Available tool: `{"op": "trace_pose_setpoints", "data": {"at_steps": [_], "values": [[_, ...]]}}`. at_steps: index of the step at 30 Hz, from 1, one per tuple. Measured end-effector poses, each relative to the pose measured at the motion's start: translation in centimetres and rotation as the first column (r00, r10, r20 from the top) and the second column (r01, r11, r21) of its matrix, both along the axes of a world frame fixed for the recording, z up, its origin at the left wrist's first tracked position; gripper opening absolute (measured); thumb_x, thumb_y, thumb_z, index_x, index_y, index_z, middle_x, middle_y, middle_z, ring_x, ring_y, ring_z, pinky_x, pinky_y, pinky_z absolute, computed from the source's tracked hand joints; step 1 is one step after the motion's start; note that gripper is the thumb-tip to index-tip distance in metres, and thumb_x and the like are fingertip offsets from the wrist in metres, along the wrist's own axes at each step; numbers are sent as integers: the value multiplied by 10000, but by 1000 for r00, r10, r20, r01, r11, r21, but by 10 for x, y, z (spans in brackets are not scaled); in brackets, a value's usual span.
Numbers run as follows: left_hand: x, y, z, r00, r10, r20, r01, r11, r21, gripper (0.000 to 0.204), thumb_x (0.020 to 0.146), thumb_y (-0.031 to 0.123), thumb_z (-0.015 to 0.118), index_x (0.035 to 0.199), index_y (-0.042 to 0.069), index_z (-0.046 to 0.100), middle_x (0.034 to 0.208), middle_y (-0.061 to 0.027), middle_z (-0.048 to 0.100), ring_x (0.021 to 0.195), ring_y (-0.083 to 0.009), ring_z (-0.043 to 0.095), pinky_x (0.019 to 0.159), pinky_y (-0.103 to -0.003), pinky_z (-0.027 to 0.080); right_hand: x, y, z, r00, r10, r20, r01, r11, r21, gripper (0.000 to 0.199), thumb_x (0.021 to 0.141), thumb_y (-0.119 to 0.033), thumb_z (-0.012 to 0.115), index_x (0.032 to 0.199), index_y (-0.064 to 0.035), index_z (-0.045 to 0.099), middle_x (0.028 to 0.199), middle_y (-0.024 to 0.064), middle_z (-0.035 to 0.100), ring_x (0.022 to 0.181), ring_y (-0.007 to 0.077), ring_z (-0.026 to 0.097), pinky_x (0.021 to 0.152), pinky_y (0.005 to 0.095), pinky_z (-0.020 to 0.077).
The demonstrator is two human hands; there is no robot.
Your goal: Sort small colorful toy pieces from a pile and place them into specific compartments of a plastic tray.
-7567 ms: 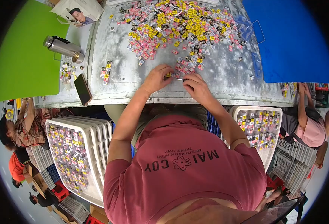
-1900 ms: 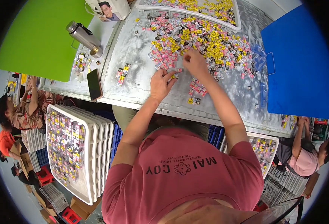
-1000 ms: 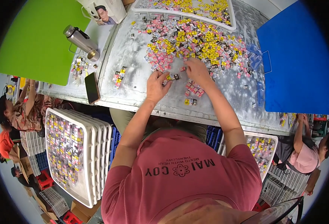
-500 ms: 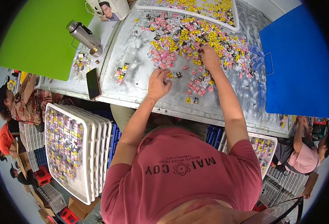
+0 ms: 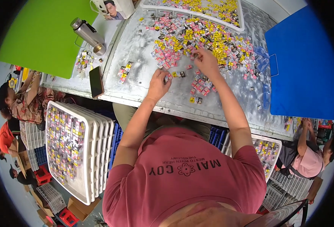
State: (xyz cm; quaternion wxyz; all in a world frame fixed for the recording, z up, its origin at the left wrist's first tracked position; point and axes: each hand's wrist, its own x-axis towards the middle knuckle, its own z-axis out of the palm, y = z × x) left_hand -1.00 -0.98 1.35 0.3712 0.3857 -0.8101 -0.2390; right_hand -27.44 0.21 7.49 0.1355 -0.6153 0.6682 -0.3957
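Bordering the piece pile (image 5: 197, 36) is a white tray (image 5: 231, 26).

small square multicoloured pieces (image 5: 212, 39) lie on a flat grey metal table (image 5: 134, 49) (rectangular white plastic tray (image 5: 241, 17) directly behind them).

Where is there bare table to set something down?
Bare table lies between the small group of pieces and the left hand. Another patch runs from the right forearm toward the blue board, with a few stray pieces in it. It is crowded across the big pile, from the right hand up to the white tray.
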Motion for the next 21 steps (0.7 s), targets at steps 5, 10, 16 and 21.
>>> {"op": "trace_pose_setpoints", "data": {"at_steps": [5, 10, 16, 21], "values": [[5, 4, 2, 999, 34, 34, -35, 999, 42, 275, 815, 78, 780, 1076, 11, 726, 1014, -139, 626, 764, -264, 644, 727, -366, 546, 72, 22, -30, 965, 190, -182, -207, 975, -77, 286, 801, -145, 745, 1074, -68, 709, 919, 139, 657, 854, 332, 673, 782, 447, 551], [7, 8, 4, 999, 47, 21, -50, 990, 132, 315, 805, 77, 792, 1107, 9, 730, 1028, -149, 627, 778, -267, 647, 739, -363, 551, 90, 24, -43, 927, 263, -267, -285, 958, -46, 305, 760, -133, 755, 1059, -92, 709, 963, 131, 648, 924, 366, 659, 809, 471, 546], [8, 7, 7, 999, 42, 15, -43, 994, 100, 397, 772, 99, 845, 1143, 16, 731, 1053, -141, 618, 809, -276, 647, 750, -367, 554, 38, 20, -14, 900, 363, -240, -354, 932, 79, 455, 761, -147, 814, 1200, -86, 708, 1079, 114, 630, 1004, 345, 654, 865, 446, 546], [6, -2, 7, 998, -1, 67, -4, 997, 74, 430, 762, 107, 868, 1167, 40, 741, 1067, -133, 628, 828, -286, 657, 759, -369, 557, 36, 16, -20, 854, 494, -161, -441, 853, 279, 513, 791, -63, 775, 1293, -82, 674, 1147, 126, 609, 1081, 336, 636, 934, 433, 518]]}}
